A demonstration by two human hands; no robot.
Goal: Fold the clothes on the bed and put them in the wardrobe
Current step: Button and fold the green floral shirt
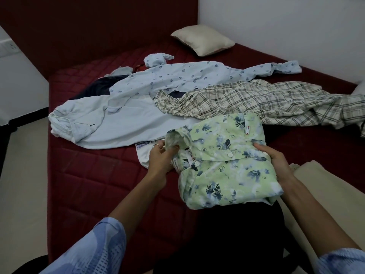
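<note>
A folded green floral shirt [227, 167] lies between my hands above the near edge of the dark red bed [88, 175]. My left hand [160, 159] pinches its collar at the left side. My right hand [276, 161] grips its right edge. Behind it lie unfolded clothes: a plaid shirt [256, 101], a pale blue printed shirt [187, 78], a plain light blue shirt [110, 123], a dark garment [98, 88] and a white piece [144, 155] under my left hand.
A beige pillow [203, 39] sits at the head of the bed by the white wall [286, 26]. A beige cloth [325, 194] lies at my right. Something black [227, 244] lies under the green shirt. Pale floor [23, 184] runs along the bed's left.
</note>
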